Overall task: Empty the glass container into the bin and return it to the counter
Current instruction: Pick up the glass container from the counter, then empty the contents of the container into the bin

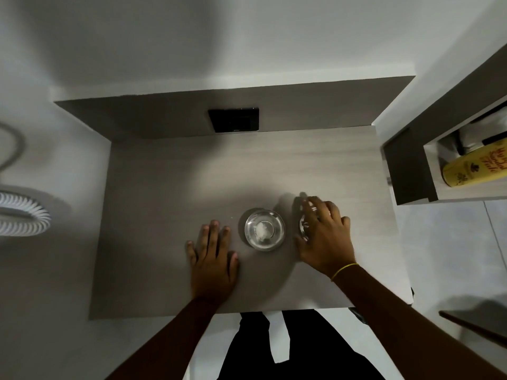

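Observation:
A round glass container (264, 229) stands uncovered on the grey counter (164, 187), with something small and white at its bottom. My left hand (214, 256) lies flat on the counter just left of it, fingers spread, holding nothing. My right hand (323, 234) is right of the container, curled over a round glass lid (301, 220) that is tilted on its edge against the counter. No bin is in view.
A black rectangular panel (234, 119) sits in the back wall of the counter. At the right, a shelf holds a yellow bottle (474, 171). A white ribbed hose (22, 215) hangs at the left. The counter's front edge is close to my legs.

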### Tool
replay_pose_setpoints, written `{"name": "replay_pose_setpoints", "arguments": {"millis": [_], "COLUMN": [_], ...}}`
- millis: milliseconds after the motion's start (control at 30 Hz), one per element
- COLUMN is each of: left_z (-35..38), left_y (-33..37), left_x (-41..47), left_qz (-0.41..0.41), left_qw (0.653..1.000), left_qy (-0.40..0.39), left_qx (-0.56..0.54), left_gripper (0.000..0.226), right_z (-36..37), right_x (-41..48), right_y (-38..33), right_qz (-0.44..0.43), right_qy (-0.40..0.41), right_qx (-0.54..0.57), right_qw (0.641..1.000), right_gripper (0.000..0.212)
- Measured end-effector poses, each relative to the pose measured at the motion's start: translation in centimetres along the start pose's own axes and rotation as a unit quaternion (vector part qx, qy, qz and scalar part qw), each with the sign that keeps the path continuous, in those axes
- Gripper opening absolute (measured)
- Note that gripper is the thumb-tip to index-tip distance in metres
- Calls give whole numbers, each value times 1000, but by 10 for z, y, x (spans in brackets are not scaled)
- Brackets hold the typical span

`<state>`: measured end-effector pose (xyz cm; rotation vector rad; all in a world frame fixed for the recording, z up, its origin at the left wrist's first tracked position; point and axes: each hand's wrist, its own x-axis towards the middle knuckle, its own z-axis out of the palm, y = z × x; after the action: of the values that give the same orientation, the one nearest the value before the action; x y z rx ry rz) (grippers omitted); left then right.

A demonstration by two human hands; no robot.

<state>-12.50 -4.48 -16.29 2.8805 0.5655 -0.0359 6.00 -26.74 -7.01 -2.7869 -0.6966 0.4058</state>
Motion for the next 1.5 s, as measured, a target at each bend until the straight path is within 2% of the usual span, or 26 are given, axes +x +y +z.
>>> {"name": "replay_pose_setpoints", "arguments": {"millis": [67, 133, 267, 333, 433, 533, 600, 767, 900, 967, 1100, 1167, 1233, 1400, 1500], "left_z": [1, 2, 0, -5, -20, -37, -47, -50, -29, -16, 30, 67, 107, 210, 264], "left_y": [1, 2, 6, 11, 30, 62, 99, 225, 339, 378, 448, 464, 466, 444, 425], "left_x": [0, 1, 6, 17, 46, 81, 105, 133, 104, 81, 11, -19, -40, -69, -76], "left_qz": [-1, -4, 13, 36, 59, 127, 181, 307, 411, 438, 478, 490, 499, 489, 469], "left_qw": [1000, 1000, 1000, 998, 995, 987, 977, 948, 903, 886, 842, 825, 815, 822, 825], "left_qy": [4, 8, 23, 35, 32, 48, 63, 8, -51, -87, -202, -242, -260, -281, -316], "left_qx": [1, 1, -6, -29, -69, -83, -90, -86, -114, -124, -148, -146, -140, -82, -17], "left_gripper": [67, 67, 61, 56, 53, 51, 49, 53, 53, 53, 58, 59, 59, 59, 58], "right_z": [4, 11, 20, 21, 19, -1, -22, -60, -68, -61, -18, 18, 57, 166, 232], "right_x": [3, 9, 21, 27, 32, 25, 12, -44, -119, -151, -229, -257, -272, -267, -251], "right_y": [-21, -42, -62, -61, -42, -6, 29, 133, 219, 249, 307, 330, 349, 401, 426], "right_qz": [-19, -13, 26, 35, 82, 136, 164, 254, 367, 408, 475, 489, 489, 433, 362], "right_qy": [10, -20, -91, -92, -48, 16, 64, 142, 223, 248, 302, 322, 330, 208, 133], "right_qx": [72, 139, 172, 195, 273, 322, 353, 432, 440, 437, 470, 472, 445, 276, 169], "right_qw": [997, 990, 980, 976, 957, 937, 919, 854, 789, 762, 680, 659, 674, 833, 907], "right_gripper": [69, 56, 68, 69, 68, 47, 42, 40, 49, 52, 60, 59, 62, 94, 93]}}
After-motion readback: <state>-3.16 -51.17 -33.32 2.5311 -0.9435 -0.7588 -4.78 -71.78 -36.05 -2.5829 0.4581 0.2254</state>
